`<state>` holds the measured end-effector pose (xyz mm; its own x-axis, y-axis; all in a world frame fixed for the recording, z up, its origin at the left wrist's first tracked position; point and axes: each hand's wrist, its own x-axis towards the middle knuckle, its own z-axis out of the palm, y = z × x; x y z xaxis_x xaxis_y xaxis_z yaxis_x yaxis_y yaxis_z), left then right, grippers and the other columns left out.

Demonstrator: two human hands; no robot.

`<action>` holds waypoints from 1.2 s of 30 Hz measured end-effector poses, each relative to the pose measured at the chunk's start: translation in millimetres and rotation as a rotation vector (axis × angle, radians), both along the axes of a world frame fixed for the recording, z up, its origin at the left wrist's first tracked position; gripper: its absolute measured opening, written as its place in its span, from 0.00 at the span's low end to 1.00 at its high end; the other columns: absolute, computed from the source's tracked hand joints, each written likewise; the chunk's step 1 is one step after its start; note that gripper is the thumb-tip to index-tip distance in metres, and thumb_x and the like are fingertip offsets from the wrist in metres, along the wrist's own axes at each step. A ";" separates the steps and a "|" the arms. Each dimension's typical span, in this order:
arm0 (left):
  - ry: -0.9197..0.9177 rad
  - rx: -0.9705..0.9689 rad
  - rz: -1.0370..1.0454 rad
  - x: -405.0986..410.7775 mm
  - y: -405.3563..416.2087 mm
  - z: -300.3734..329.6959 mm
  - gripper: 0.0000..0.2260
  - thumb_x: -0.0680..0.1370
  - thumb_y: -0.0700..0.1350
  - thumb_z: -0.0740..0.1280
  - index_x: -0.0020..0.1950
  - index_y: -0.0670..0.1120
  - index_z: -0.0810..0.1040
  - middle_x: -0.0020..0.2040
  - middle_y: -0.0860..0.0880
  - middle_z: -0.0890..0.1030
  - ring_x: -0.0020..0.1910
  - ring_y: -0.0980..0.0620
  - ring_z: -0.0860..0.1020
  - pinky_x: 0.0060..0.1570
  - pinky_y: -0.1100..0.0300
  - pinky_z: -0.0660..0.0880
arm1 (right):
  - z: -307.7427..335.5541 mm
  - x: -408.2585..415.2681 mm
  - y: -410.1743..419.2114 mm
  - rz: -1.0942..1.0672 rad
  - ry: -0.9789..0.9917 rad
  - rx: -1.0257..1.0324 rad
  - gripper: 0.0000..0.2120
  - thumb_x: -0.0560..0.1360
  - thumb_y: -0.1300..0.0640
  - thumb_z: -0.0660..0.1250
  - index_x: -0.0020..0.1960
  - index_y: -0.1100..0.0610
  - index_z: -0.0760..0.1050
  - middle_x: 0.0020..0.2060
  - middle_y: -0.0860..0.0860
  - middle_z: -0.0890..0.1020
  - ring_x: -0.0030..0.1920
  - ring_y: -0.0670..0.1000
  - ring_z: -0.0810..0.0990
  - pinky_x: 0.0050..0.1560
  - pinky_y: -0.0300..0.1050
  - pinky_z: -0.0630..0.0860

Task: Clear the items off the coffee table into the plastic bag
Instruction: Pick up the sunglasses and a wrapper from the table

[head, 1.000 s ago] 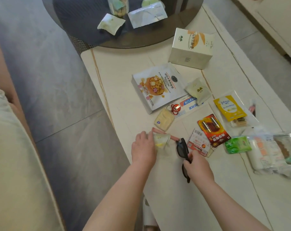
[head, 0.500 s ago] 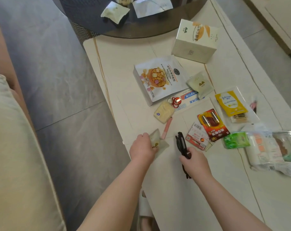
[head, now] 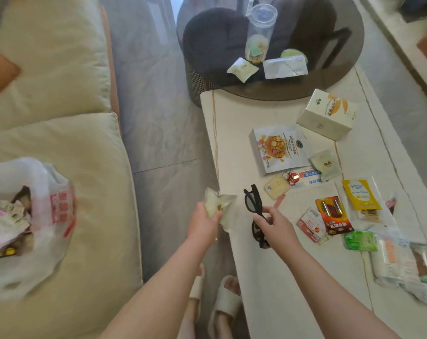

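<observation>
Left hand point(head: 202, 220) closed around a small pale translucent snack packet point(head: 219, 206), lifted at the cream surface point(head: 232, 118) edge. Right hand point(head: 277, 225) grip pinching black-framed sunglasses point(head: 252, 200) above it. White plastic bag point(head: 40, 216) open on the beige sofa point(head: 80, 148), well apart.

The pale coffee table point(head: 232, 123) carries a cereal pouch point(head: 279, 149) near its left edge and a cream box point(head: 327, 115) toward the far end. A battery pack point(head: 333, 215) and green packet point(head: 359, 240) lie nearer the right side.
</observation>
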<state>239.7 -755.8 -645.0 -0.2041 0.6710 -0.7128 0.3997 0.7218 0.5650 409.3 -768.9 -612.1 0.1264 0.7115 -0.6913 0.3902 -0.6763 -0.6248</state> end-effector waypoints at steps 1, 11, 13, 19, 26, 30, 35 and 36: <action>0.004 -0.003 0.037 -13.1 -2.8 6.9 0.10 0.78 0.47 0.66 0.54 0.46 0.67 0.51 0.42 0.78 0.51 0.37 0.80 0.51 0.44 0.78 | 5.9 -13.0 2.6 0.028 0.014 0.006 0.13 0.78 0.54 0.62 0.62 0.51 0.70 0.39 0.48 0.78 0.39 0.47 0.78 0.37 0.45 0.79; 0.048 0.026 0.514 -177.1 -38.3 49.5 0.06 0.77 0.37 0.60 0.54 0.42 0.69 0.49 0.41 0.80 0.34 0.47 0.79 0.40 0.54 0.78 | 48.0 -173.7 17.2 0.412 0.035 0.001 0.19 0.74 0.59 0.64 0.64 0.53 0.70 0.44 0.45 0.79 0.45 0.51 0.80 0.50 0.52 0.80; 0.040 0.069 0.575 -212.6 -49.3 52.5 0.06 0.79 0.39 0.61 0.55 0.42 0.71 0.51 0.43 0.81 0.32 0.52 0.79 0.38 0.55 0.78 | 52.0 -215.0 17.0 0.479 0.031 -0.009 0.14 0.74 0.59 0.64 0.60 0.52 0.73 0.41 0.45 0.80 0.39 0.49 0.80 0.49 0.50 0.80; 0.098 0.089 0.700 -324.5 -81.7 55.8 0.07 0.81 0.46 0.60 0.56 0.44 0.71 0.43 0.45 0.81 0.30 0.52 0.79 0.36 0.56 0.79 | 62.9 -349.4 5.9 0.581 0.067 0.028 0.10 0.76 0.57 0.61 0.57 0.56 0.74 0.39 0.51 0.81 0.31 0.47 0.76 0.32 0.37 0.70; 0.193 0.018 0.743 -442.9 -106.6 49.8 0.10 0.81 0.48 0.59 0.59 0.44 0.71 0.48 0.43 0.81 0.43 0.44 0.81 0.44 0.52 0.78 | 56.1 -481.8 -8.0 0.760 0.058 0.041 0.13 0.79 0.53 0.59 0.62 0.56 0.69 0.45 0.53 0.78 0.32 0.46 0.72 0.32 0.38 0.70; 0.234 -0.004 0.646 -489.8 -101.3 33.6 0.12 0.81 0.49 0.57 0.62 0.47 0.72 0.52 0.43 0.80 0.50 0.42 0.80 0.52 0.46 0.78 | 39.3 -534.8 -5.3 0.788 0.025 0.049 0.22 0.78 0.53 0.61 0.70 0.56 0.64 0.56 0.56 0.79 0.43 0.51 0.74 0.41 0.44 0.73; 0.208 0.044 0.584 -519.0 -82.9 28.8 0.16 0.81 0.48 0.58 0.68 0.48 0.68 0.56 0.45 0.80 0.50 0.44 0.81 0.52 0.48 0.78 | 36.7 -565.7 8.1 0.798 0.036 0.028 0.35 0.74 0.58 0.68 0.76 0.52 0.55 0.64 0.53 0.74 0.55 0.56 0.80 0.54 0.54 0.79; 0.206 0.041 0.570 -520.5 -81.5 28.3 0.17 0.81 0.47 0.58 0.70 0.49 0.66 0.58 0.46 0.79 0.50 0.45 0.81 0.53 0.49 0.78 | 36.8 -566.8 9.7 0.815 0.012 0.030 0.33 0.74 0.59 0.68 0.75 0.54 0.56 0.62 0.54 0.75 0.54 0.56 0.80 0.54 0.54 0.79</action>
<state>-280.8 -837.2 -616.6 -0.6704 0.4413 -0.5965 0.0607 0.8339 0.5486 -157.5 -759.2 -575.2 -0.4460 0.5949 -0.6688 0.7458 -0.1662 -0.6451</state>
